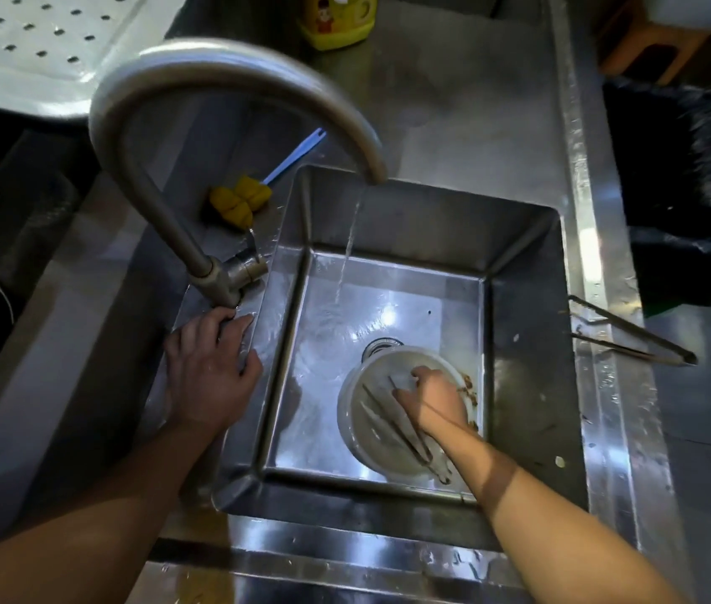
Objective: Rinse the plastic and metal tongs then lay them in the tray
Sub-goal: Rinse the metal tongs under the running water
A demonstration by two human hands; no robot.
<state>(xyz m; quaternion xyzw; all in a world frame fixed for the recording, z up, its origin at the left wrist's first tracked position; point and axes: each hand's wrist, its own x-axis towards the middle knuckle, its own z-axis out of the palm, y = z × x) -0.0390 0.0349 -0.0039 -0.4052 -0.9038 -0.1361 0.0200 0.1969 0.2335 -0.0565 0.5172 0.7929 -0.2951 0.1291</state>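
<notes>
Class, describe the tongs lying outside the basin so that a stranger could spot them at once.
Start at the steel sink under the running tap. On the counter to its right lie long thin tongs. Unlike the pair in the white bowl, they lie out of the water.

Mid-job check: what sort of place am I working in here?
Most likely a commercial kitchen's dishwashing station: an all-steel counter with a deep sink, a tall gooseneck tap running water, and nearby a perforated metal tray and a yellow detergent bottle.
</notes>
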